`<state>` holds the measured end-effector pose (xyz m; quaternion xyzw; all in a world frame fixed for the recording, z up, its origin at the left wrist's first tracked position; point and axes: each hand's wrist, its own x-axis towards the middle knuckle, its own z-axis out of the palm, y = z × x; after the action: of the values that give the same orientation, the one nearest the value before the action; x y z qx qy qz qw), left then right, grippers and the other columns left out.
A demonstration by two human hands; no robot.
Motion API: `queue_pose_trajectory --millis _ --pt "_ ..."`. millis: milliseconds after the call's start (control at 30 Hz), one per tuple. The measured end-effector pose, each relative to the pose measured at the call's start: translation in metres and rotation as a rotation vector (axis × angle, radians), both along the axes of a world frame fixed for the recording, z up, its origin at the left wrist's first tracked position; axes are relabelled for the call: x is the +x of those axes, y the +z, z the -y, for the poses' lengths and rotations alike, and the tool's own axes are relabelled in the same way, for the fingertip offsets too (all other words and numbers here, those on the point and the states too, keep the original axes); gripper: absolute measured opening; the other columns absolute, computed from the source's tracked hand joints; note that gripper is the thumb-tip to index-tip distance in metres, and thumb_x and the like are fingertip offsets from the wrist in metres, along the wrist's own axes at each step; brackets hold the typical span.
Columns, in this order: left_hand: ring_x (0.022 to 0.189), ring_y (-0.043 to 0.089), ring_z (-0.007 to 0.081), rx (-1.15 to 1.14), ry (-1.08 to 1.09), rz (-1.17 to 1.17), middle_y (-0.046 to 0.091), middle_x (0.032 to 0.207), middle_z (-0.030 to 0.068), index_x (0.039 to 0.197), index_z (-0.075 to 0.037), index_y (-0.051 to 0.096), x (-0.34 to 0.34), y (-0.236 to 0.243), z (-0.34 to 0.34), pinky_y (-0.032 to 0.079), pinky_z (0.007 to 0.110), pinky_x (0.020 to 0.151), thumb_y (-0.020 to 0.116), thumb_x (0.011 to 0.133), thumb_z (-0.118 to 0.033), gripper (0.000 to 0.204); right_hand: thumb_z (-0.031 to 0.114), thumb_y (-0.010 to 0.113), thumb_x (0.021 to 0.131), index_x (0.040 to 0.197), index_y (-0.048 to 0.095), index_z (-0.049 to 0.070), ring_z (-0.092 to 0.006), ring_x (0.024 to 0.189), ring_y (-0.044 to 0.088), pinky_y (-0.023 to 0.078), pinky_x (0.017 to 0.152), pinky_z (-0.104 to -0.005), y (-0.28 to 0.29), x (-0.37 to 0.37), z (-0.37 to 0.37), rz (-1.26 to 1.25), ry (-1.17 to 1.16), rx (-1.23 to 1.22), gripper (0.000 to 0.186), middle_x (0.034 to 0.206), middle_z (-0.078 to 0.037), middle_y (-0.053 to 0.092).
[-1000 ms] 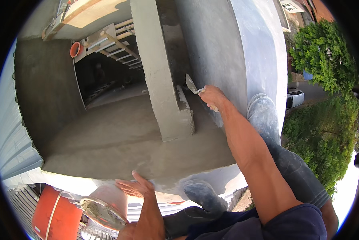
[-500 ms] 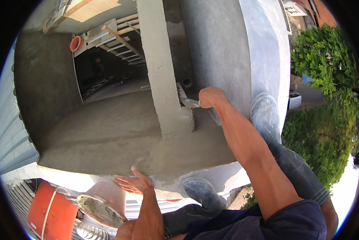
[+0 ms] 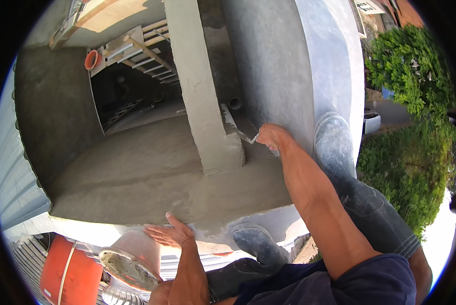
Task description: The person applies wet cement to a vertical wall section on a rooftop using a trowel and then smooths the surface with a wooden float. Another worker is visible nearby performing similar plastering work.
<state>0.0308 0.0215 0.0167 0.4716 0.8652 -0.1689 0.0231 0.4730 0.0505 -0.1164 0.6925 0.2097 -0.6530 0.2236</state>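
My right hand (image 3: 273,137) is closed around the handle of a trowel (image 3: 234,124). The trowel's narrow blade lies along the right side of a grey plastered concrete beam (image 3: 196,86), close to its near end. Fresh mortar looks rough and lumpy at that end (image 3: 233,147). My left hand (image 3: 173,234), fingers spread, rests on the near edge of the plastered wall (image 3: 136,190). Beside it stands a bucket (image 3: 128,267) with grey mortar smeared inside. What the trowel blade's far face touches is hidden.
My booted feet (image 3: 334,134) stand on the ledge at right and the near edge. Beyond the wall a dark opening drops down, with a wooden ladder (image 3: 149,53) and an orange bucket (image 3: 92,60). A red drum (image 3: 70,272) is lower left; greenery and a vehicle (image 3: 371,122) lie below at right.
My right hand has moved slightly down and to the right, and the trowel has turned with it against the beam's side. My left hand keeps its place.
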Motion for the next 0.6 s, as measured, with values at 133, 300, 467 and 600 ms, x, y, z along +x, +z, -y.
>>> queue_pose_trajectory --millis 133,300,467,600 --pt "0.166 0.014 0.0410 0.018 -0.011 0.009 0.011 0.179 0.0262 0.173 0.001 0.010 -0.001 -0.001 0.001 0.013 0.052 0.135 0.054 0.104 -0.061 0.102 0.017 0.057 0.095 0.102 0.072 -0.007 -0.0302 0.077 0.072 0.060 0.065 -0.0457 -0.020 -0.005 0.034 -0.059 -0.296 0.018 0.029 0.093 -0.020 0.074" --pt "0.166 0.013 0.0404 0.015 -0.010 0.015 0.010 0.180 0.0252 0.173 0.000 0.009 0.001 0.000 0.001 0.012 0.052 0.135 0.055 0.105 -0.059 0.102 0.030 0.061 0.105 0.114 0.069 -0.005 -0.0268 0.083 0.072 0.061 0.066 -0.0439 -0.030 -0.014 0.062 -0.130 -0.530 -0.039 0.037 0.099 -0.016 0.072" --pt "0.168 0.011 0.0369 0.012 -0.012 -0.022 0.010 0.181 0.0228 0.174 -0.002 0.010 0.003 0.001 0.001 0.010 0.049 0.136 0.048 0.106 -0.066 0.100 0.014 0.054 0.094 0.103 0.070 -0.009 -0.0316 0.078 0.072 0.061 0.064 -0.0456 -0.037 -0.038 0.079 -0.039 -0.685 -0.001 0.029 0.093 -0.021 0.072" --pt "0.168 0.011 0.0369 0.005 -0.013 -0.020 0.010 0.181 0.0229 0.174 -0.002 0.010 0.003 0.001 0.001 0.010 0.049 0.136 0.047 0.107 -0.066 0.100 0.009 0.052 0.089 0.103 0.070 -0.010 -0.0329 0.083 0.075 0.062 0.066 -0.0459 -0.052 -0.051 0.086 -0.006 -0.703 -0.008 0.029 0.097 -0.023 0.074"
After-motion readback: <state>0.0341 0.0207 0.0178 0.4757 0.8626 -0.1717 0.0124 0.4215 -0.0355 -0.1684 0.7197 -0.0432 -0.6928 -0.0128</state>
